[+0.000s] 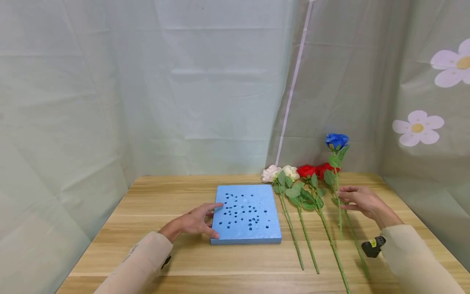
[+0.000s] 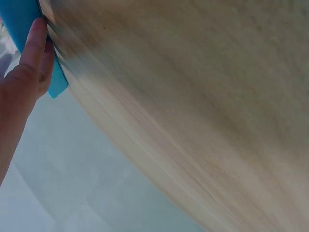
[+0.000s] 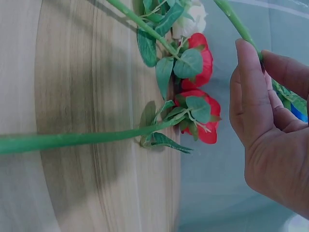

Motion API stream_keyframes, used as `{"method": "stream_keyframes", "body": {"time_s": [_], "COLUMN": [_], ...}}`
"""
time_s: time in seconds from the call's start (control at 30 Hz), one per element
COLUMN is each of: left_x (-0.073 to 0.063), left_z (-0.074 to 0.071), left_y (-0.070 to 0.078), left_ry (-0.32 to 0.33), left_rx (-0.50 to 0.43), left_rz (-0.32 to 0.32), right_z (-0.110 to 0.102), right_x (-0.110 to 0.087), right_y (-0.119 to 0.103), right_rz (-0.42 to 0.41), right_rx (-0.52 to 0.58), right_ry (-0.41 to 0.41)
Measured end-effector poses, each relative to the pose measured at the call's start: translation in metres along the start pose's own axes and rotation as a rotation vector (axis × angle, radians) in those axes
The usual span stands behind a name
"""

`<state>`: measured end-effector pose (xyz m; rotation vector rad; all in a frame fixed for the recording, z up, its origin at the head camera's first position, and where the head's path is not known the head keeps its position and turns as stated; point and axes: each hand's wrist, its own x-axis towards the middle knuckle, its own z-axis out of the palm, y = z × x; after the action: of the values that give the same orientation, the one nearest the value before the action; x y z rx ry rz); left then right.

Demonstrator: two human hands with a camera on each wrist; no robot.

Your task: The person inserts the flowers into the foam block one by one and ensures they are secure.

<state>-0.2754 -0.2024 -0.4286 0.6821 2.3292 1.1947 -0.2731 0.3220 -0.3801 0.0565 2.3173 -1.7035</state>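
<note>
My right hand (image 1: 361,200) pinches the green stem of a blue rose (image 1: 336,141) between thumb and fingertips. The flower stands upright above the table, its lower stem hanging below the hand. In the right wrist view the pinched stem (image 3: 236,21) crosses the fingertips, and the blue bloom (image 3: 298,112) shows partly behind the hand. At the left edge of a blue foam block (image 1: 246,234) pierced with many holes, my left hand (image 1: 196,220) rests with fingers spread, thumb near the front corner. The left wrist view shows extended fingers along the block's side (image 2: 59,83).
Right of the block lie a pale pink rose (image 1: 271,173), a white rose (image 1: 290,172) and two red roses (image 1: 307,171), stems pointing toward me. They lie on a wooden table (image 1: 176,265). Hanging sheets (image 1: 205,102) stand behind and at both sides.
</note>
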Motion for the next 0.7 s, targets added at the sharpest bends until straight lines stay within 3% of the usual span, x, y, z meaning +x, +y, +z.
{"method": "stream_keyframes", "body": {"time_s": [0.13,0.23,0.33,0.7], "left_x": [-0.001,-0.001,-0.002,-0.004], "left_z": [-0.001,-0.002,-0.002,-0.003], "left_y": [0.000,0.000,0.001,0.010], "left_ry": [-0.028,-0.043,-0.042,-0.007], "left_rx": [0.000,-0.015,-0.014,0.150], "left_rz": [0.029,0.017,-0.015,-0.129], "right_z": [0.004,0.008,0.011,0.029], "right_x": [0.001,0.002,0.005,0.009], "right_y": [-0.003,-0.005,-0.007,-0.022], "right_rz": [-0.004,-0.018,-0.026,-0.039], "right_rx": [0.012,0.001,-0.011,-0.010], "right_ry": [-0.004,-0.008,-0.009,-0.036]}}
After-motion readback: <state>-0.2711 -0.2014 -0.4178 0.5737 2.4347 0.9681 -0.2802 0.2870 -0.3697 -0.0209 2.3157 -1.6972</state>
